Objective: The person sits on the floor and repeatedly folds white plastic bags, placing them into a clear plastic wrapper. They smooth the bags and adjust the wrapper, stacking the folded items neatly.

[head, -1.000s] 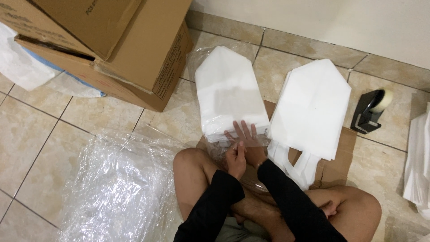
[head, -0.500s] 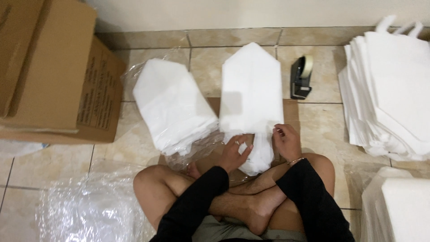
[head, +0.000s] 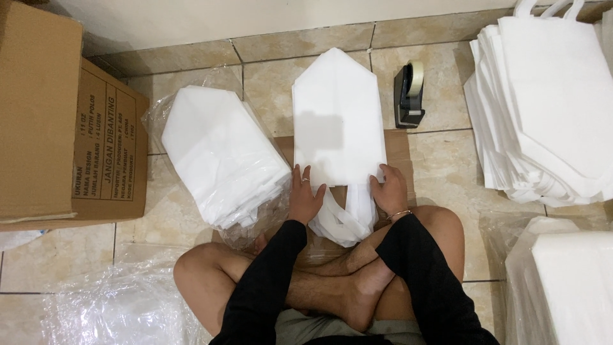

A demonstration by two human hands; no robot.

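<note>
The person sat cross-legged on the tiled floor (head: pixel 440 102). In front of the knees lay a stack of folded white bags (head: pixel 336 121) on a flat piece of brown cardboard (head: pixel 397 150). The stack pointed toward the wall, and its handles hung down near the legs.

The left hand (head: pixel 306 197) lay flat on the near left corner of the stack, fingers spread apart. The right hand (head: pixel 389 190) pressed on the near right corner, fingers close together and lightly curled over the edge.

Just to the left was another pile of white bags in a clear plastic wrap (head: pixel 220 153). A big cardboard box (head: pixel 57 128) stood at the far left. A black tape holder (head: pixel 408 96) stood near the wall, right of the stack. More white bags (head: pixel 549 108) were piled at the right.
</note>
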